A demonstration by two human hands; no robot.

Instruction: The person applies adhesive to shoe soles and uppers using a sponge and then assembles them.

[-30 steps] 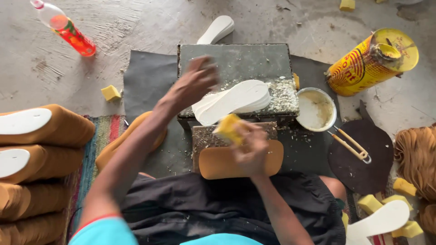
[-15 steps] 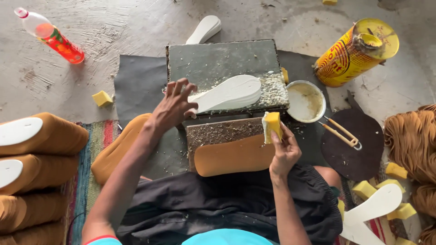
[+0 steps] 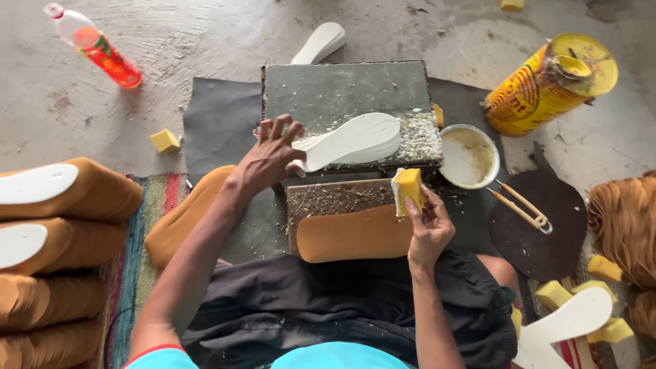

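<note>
- Centrally, the left hand rests with spread fingers on the heel end of a white sole; the fingers lie open over it, pressing rather than closing around it.
- This white sole tops a small stack lying flat on a dark slab, near the slab's front edge, beside a patch of crumbly residue.
- The right hand is closed on a yellow sponge, pinched between thumb and fingers and held upright above the near board.
- A tan sole lies flat on that near board, just in front of the lap; whether its surface is already coated cannot be told.
- A white bowl of pale paste stands just right of the slab, with a yellow tin farther right and a metal tool beside the bowl.
- As a judgement of progress: stacks of tan pieces with white soles at the left suggest a good many units are done.
- Loose items remain: another tan sole under the left forearm, a white sole at lower right, one behind the slab, and a tan heap at the right edge.
- The work therefore appears mid-batch, with the present pair not yet joined.
</note>
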